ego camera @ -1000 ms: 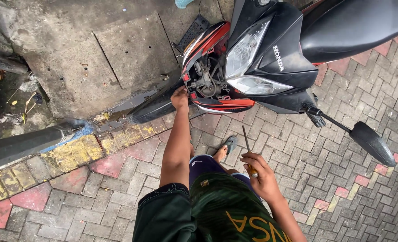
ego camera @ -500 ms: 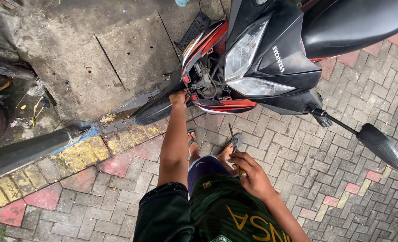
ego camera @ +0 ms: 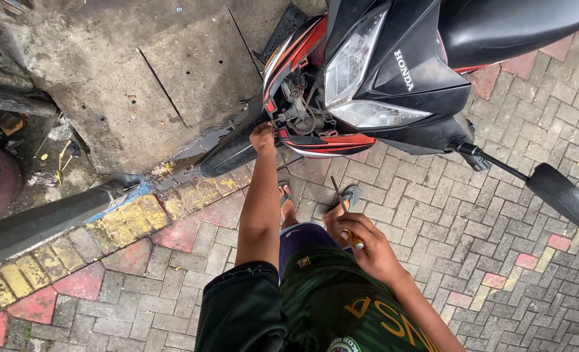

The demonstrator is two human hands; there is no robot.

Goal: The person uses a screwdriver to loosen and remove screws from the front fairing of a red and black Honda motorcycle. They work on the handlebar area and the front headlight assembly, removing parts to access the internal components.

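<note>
A black and red motorcycle (ego camera: 394, 72) stands in front of me, its front body panel off and the inner parts (ego camera: 299, 107) showing. My left hand (ego camera: 263, 138) reaches out and touches the red lower fairing next to the black front tyre (ego camera: 227, 151). My right hand (ego camera: 361, 244) stays near my waist, shut on a screwdriver (ego camera: 343, 207) with a yellow handle and its thin shaft pointing forward. My feet in sandals (ego camera: 349, 194) are below.
A mirror on a black stalk (ego camera: 556, 192) juts out at the right. A yellow and red painted kerb (ego camera: 107, 225) and a grey pipe (ego camera: 35, 225) run across the left. Cracked concrete (ego camera: 172, 72) lies behind; paving bricks are underfoot.
The view has shifted a little. My right hand with the screwdriver has turned slightly and come closer to my body. My left hand stays on the fairing.
</note>
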